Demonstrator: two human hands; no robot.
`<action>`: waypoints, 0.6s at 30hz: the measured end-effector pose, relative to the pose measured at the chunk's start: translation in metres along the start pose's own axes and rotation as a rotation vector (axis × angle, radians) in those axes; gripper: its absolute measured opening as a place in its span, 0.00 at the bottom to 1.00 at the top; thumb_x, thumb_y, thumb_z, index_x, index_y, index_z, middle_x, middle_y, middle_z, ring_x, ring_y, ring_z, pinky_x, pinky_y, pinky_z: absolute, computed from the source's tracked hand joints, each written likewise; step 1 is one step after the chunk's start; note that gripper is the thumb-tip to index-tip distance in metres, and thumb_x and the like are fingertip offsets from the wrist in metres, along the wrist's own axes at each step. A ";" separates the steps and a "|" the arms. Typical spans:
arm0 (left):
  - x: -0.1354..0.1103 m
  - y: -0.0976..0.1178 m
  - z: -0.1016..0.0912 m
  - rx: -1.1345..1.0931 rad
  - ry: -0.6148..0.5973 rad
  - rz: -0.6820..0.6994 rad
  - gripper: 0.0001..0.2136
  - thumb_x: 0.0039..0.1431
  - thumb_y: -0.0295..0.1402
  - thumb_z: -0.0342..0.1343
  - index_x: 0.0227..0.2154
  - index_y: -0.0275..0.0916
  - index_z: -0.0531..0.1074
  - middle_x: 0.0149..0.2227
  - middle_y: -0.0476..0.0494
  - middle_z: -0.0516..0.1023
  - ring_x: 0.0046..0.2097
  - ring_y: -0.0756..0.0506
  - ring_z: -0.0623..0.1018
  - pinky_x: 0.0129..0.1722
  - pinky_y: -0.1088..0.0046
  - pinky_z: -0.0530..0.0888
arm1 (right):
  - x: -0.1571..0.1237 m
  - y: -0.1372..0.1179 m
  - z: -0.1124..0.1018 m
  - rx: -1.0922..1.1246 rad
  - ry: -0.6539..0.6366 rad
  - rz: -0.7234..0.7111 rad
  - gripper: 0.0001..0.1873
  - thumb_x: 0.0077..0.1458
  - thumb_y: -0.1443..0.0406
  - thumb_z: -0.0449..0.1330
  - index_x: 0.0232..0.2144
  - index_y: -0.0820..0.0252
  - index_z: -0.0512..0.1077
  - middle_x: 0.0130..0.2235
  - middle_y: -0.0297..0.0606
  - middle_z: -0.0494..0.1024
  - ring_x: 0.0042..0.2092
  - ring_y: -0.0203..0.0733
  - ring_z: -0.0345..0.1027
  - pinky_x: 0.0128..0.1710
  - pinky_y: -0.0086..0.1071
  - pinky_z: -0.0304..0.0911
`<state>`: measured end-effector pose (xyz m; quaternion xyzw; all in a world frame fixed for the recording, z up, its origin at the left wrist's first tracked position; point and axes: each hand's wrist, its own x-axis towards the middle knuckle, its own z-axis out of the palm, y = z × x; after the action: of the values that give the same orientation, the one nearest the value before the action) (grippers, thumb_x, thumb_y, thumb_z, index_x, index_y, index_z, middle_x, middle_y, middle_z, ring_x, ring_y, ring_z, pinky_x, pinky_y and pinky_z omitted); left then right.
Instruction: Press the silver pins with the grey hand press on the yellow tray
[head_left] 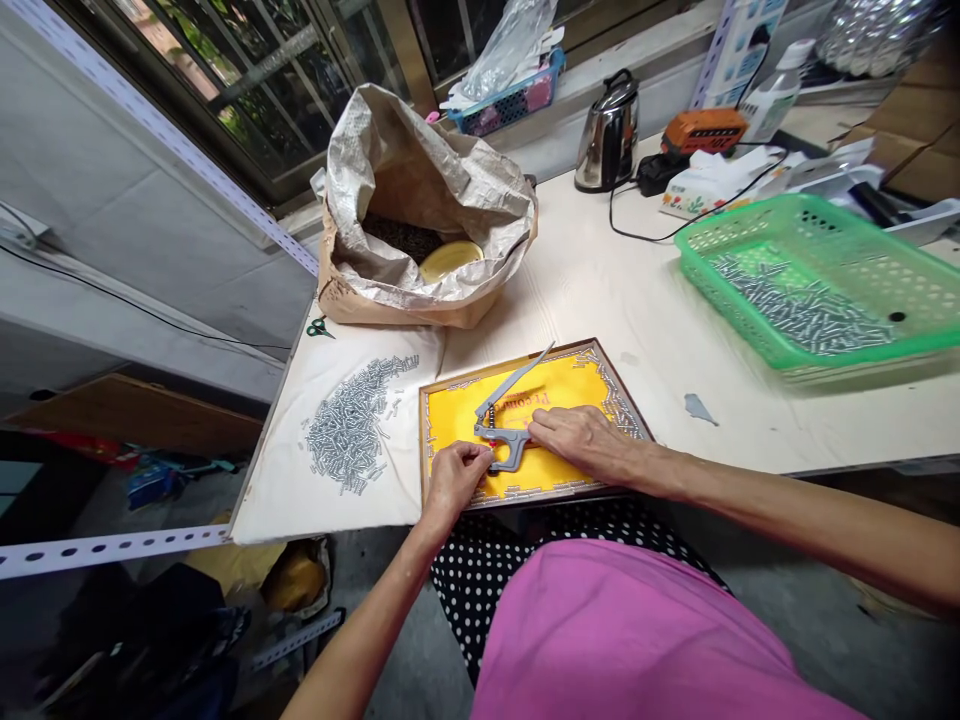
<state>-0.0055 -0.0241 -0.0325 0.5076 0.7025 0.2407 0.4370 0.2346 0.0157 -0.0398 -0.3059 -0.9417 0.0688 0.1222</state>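
Note:
A grey hand-lever tool [511, 445] with a raised handle and a dark spring is over a yellow-lined shallow tray [457, 425]. My right hand [577, 437] is closed around the tool's right end. At its lower left side, my left hand [457, 477] pinches with thumb and forefinger beside a small red part; what sits between the fingertips is too small to make out. Small silvery metal pins [621, 405] line the tray's edges. Left of the tray lies a loose pile of similar pins [349, 425] on the table.
A large woven sack [427, 290] with a yellow dish [451, 260] inside stands behind the tray. To the right is a green basket [795, 362] of metal pins. Green scissors [320, 327], a steel kettle [607, 135] and an orange battery pack [703, 130] are farther back.

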 end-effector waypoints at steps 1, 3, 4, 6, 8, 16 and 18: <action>0.001 0.002 -0.001 0.012 -0.024 -0.037 0.08 0.55 0.35 0.60 0.25 0.34 0.77 0.19 0.50 0.75 0.21 0.51 0.71 0.22 0.78 0.68 | 0.001 0.000 0.001 0.004 -0.014 0.013 0.11 0.66 0.73 0.47 0.39 0.60 0.68 0.37 0.40 0.73 0.33 0.39 0.61 0.28 0.35 0.46; 0.002 0.009 -0.003 0.030 -0.071 -0.121 0.08 0.56 0.32 0.60 0.24 0.35 0.75 0.17 0.51 0.73 0.19 0.52 0.71 0.21 0.78 0.68 | 0.002 0.001 0.004 0.015 -0.045 0.038 0.10 0.66 0.72 0.48 0.39 0.60 0.68 0.37 0.40 0.74 0.33 0.39 0.61 0.28 0.34 0.45; 0.002 0.013 -0.004 0.038 -0.090 -0.160 0.08 0.57 0.31 0.59 0.24 0.35 0.75 0.16 0.51 0.73 0.18 0.51 0.72 0.22 0.78 0.69 | 0.003 0.001 0.004 0.022 -0.064 0.048 0.09 0.66 0.72 0.48 0.39 0.60 0.68 0.38 0.40 0.74 0.34 0.39 0.61 0.28 0.34 0.44; 0.001 0.021 -0.005 0.057 -0.126 -0.222 0.08 0.57 0.29 0.60 0.24 0.34 0.75 0.16 0.51 0.74 0.18 0.51 0.73 0.23 0.78 0.71 | 0.005 0.001 0.005 0.036 -0.102 0.065 0.09 0.66 0.71 0.49 0.40 0.59 0.68 0.39 0.40 0.75 0.35 0.39 0.62 0.28 0.34 0.45; 0.000 0.026 -0.006 0.068 -0.153 -0.261 0.08 0.58 0.28 0.60 0.24 0.34 0.75 0.15 0.51 0.74 0.18 0.51 0.73 0.23 0.78 0.72 | 0.007 0.002 0.003 0.044 -0.134 0.090 0.08 0.67 0.68 0.50 0.40 0.59 0.70 0.39 0.41 0.75 0.38 0.41 0.64 0.30 0.33 0.48; -0.001 0.030 -0.007 0.044 -0.160 -0.301 0.09 0.58 0.29 0.61 0.22 0.34 0.74 0.14 0.51 0.74 0.17 0.53 0.73 0.22 0.79 0.72 | 0.020 0.032 -0.005 0.021 0.014 0.090 0.42 0.52 0.42 0.64 0.60 0.61 0.65 0.65 0.57 0.62 0.63 0.65 0.53 0.55 0.53 0.57; -0.002 0.031 -0.007 0.039 -0.162 -0.307 0.09 0.58 0.28 0.61 0.22 0.34 0.74 0.15 0.51 0.74 0.17 0.53 0.73 0.23 0.79 0.72 | 0.024 0.040 -0.005 0.022 -0.029 0.100 0.47 0.48 0.41 0.65 0.62 0.62 0.63 0.64 0.57 0.63 0.64 0.67 0.52 0.56 0.55 0.56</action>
<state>0.0044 -0.0137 -0.0035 0.4203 0.7388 0.1157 0.5139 0.2396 0.0629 -0.0383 -0.3500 -0.9261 0.0898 0.1083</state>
